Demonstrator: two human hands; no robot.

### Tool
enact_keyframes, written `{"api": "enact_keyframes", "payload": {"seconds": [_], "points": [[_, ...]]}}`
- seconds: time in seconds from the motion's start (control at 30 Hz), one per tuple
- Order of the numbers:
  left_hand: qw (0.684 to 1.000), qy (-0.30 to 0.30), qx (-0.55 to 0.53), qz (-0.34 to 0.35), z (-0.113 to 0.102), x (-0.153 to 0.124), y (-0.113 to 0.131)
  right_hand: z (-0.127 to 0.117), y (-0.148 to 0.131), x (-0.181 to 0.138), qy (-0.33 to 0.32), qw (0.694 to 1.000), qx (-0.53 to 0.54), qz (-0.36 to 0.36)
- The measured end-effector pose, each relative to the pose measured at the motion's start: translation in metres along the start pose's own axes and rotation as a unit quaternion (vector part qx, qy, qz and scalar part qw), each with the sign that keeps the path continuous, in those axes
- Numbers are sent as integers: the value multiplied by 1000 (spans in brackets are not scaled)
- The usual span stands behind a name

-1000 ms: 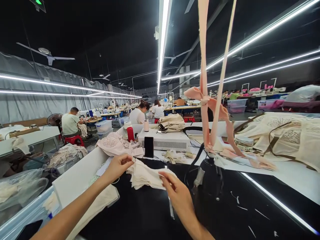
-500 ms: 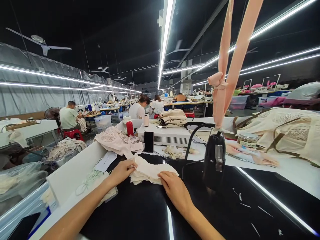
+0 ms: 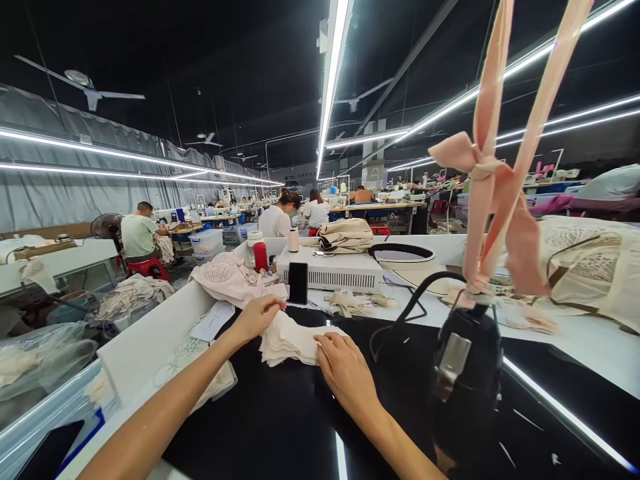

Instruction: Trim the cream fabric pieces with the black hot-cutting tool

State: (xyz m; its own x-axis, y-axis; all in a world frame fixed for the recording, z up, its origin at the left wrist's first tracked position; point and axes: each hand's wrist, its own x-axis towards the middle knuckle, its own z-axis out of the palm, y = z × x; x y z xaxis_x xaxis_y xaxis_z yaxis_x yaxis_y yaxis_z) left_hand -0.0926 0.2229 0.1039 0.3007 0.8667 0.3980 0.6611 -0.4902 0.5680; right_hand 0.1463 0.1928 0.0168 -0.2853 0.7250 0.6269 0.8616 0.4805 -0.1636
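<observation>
A stack of cream cloth pieces (image 3: 293,339) with uneven edges lies on the black tabletop (image 3: 270,427). My right hand (image 3: 347,373) grips the stack's right end, fingers bent over the top piece; the thumb is mostly hidden. At the upper left corner, my left hand (image 3: 260,317) is closed, its fingertips pinched together near a pale pink lace garment (image 3: 235,280). What they pinch, if anything, I cannot make out. To the right, a black corded device (image 3: 467,360) with a metal plate hangs by knotted pink cloth strips (image 3: 487,193).
A phone (image 3: 299,283) leans against a white vented box (image 3: 335,270). Beside it stand a red thread spool (image 3: 260,257) and folded beige cloth (image 3: 345,235). A paper slip (image 3: 213,322) lies left, cream lace garments (image 3: 590,260) right. Co-workers sit at tables beyond.
The hanging black device and its pink strips have swung right and closer to me. My left hand has moved up and slightly right from the stack's corner. The right hand stays nearly still.
</observation>
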Motion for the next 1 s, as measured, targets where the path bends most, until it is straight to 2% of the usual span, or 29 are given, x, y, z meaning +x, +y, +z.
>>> {"api": "enact_keyframes", "payload": {"seconds": [0.17, 0.33, 0.53, 0.73, 0.8, 0.87, 1.0], "points": [[995, -88, 35, 35, 15, 14, 9, 9, -6, 2, 3, 1000, 12, -20], [983, -156, 99, 26, 22, 8, -6, 24, 1, -1, -17, 999, 19, -31], [973, -184, 127, -56, 32, -13, -26, 36, 12, -12, -29, 999, 12, -18], [975, -181, 98, -85, 41, -20, -24, 34, 17, -11, -29, 999, 14, -28], [978, -173, 81, -83, 33, -19, -22, 32, 19, -11, -25, 999, 24, -38], [983, -150, 67, -82, 16, -20, -22, 29, 19, -11, -14, 998, 40, -47], [988, -81, 74, -113, -34, -36, -32, 20, 7, -21, 4, 994, 82, -73]]}}
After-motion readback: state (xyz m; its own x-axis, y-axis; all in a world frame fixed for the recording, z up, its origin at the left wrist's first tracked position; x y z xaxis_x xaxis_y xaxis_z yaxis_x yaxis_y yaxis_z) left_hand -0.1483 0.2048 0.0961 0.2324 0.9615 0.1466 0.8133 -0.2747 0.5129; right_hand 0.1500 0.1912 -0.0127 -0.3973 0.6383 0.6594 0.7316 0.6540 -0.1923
